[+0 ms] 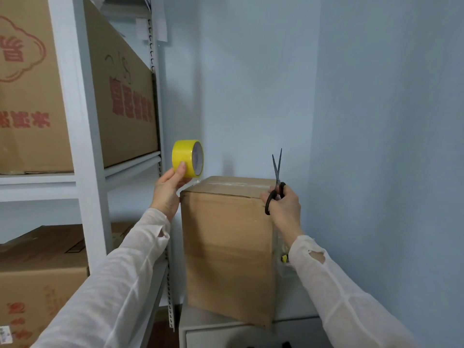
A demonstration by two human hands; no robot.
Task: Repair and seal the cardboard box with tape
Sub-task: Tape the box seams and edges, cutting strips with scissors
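A tall brown cardboard box (227, 252) stands upright on a low grey cabinet (200, 325), near the corner of the pale blue wall (376, 121). Its top flaps are closed, and a strip of clear tape (233, 184) runs across the top and down the right side.

The left hand (168, 190) is beside the box's upper left corner, the wrist touching or just off the edge. Its thumb and fingers are clamped on a yellow tape roll (187, 159) held up above that corner.

The right hand (283, 204) is at the box's upper right corner, fingers closed through the black handles of a pair of scissors (276, 182). The blades point upward, slightly parted.

Left of the box stands a white metal shelving rack (88, 159) loaded with large printed cartons (120, 96), its slotted upright just beside the left forearm.
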